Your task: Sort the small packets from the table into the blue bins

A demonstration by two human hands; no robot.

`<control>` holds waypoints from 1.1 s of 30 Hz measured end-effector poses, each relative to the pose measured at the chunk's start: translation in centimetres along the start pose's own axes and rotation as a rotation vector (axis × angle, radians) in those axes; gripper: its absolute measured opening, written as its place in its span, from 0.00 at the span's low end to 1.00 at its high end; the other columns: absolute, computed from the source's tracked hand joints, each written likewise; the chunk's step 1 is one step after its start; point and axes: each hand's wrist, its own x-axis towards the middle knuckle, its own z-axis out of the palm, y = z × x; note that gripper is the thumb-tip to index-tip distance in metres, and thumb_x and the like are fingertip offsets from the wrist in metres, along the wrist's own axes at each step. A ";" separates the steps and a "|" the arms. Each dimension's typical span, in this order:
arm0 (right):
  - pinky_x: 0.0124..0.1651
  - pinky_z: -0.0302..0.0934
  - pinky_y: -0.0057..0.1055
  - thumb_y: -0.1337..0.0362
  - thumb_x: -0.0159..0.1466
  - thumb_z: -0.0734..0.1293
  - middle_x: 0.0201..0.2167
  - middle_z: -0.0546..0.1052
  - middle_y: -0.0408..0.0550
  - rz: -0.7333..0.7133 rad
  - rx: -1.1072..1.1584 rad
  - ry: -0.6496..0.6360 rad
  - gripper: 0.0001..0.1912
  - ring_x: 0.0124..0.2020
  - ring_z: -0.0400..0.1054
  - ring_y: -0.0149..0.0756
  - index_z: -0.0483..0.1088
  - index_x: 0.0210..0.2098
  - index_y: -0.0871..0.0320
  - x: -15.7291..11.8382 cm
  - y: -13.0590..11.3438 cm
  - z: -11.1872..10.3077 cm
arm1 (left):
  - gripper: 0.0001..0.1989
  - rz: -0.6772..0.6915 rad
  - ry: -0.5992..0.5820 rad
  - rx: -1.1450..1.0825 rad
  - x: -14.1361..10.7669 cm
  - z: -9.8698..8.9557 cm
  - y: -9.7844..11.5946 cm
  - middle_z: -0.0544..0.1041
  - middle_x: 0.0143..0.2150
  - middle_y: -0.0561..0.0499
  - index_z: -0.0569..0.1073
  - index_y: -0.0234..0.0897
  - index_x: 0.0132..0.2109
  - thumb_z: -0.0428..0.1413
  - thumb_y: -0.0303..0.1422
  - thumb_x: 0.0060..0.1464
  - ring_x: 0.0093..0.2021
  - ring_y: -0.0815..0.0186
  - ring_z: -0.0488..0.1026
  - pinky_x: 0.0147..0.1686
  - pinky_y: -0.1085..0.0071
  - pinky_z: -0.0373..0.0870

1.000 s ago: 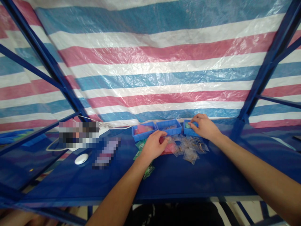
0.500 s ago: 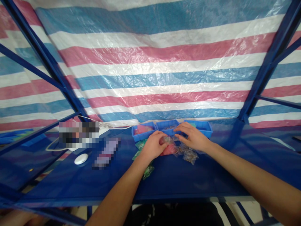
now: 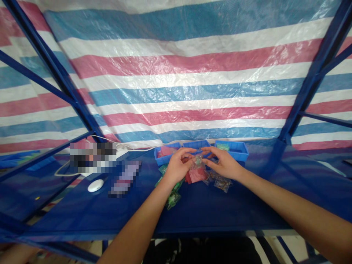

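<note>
A small clear plastic bag [image 3: 198, 160] with something greenish in it is between my two hands. My left hand [image 3: 178, 168] pinches its left side, fingers curled. On the opposite side, my right hand [image 3: 224, 164] has its thumb and bent fingers at the bag's edge. Just below lie red packets [image 3: 197, 175] on the blue table. Clear packets with brownish contents [image 3: 222, 183] lie under and beside my right hand. Green packets [image 3: 173, 199] are spread next to my left wrist, partly hidden by it.
Behind my hands stand three blue bins: the left bin [image 3: 162, 160] holds pink packets, the middle bin [image 3: 196, 143] is partly covered, and the right bin [image 3: 242, 154] holds something green. Leftward are a white oval object [image 3: 95, 185], a blurred-out flat item [image 3: 125, 179] and white cables [image 3: 140, 149].
My hands have come together around the clear bag, raised over the red packets. The right hand has drawn back from the middle bin, and more of the red packets shows.
</note>
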 end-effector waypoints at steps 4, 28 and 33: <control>0.48 0.73 0.43 0.56 0.64 0.72 0.60 0.74 0.52 0.099 0.187 -0.033 0.28 0.47 0.77 0.46 0.66 0.63 0.47 -0.2 0.1 1.5 | 0.22 -0.095 -0.066 -0.280 0.0 0.3 0.0 0.80 0.40 0.46 0.75 0.35 0.53 0.68 0.32 0.51 0.42 0.63 0.78 0.43 0.69 0.75; 0.34 0.70 0.32 0.50 0.59 0.76 0.34 0.79 0.42 0.308 0.713 0.024 0.16 0.28 0.72 0.32 0.76 0.37 0.54 0.6 0.3 1.3 | 0.18 -0.138 0.022 -0.084 0.2 0.2 0.2 0.84 0.43 0.46 0.81 0.35 0.45 0.66 0.43 0.53 0.42 0.60 0.78 0.44 0.67 0.72; 0.37 0.73 0.34 0.50 0.59 0.76 0.35 0.80 0.43 0.328 0.785 0.102 0.17 0.32 0.75 0.36 0.74 0.38 0.53 0.7 0.8 1.5 | 0.22 -0.154 -0.049 -0.127 0.2 0.3 -0.4 0.83 0.44 0.46 0.78 0.35 0.49 0.69 0.41 0.50 0.40 0.60 0.79 0.42 0.67 0.73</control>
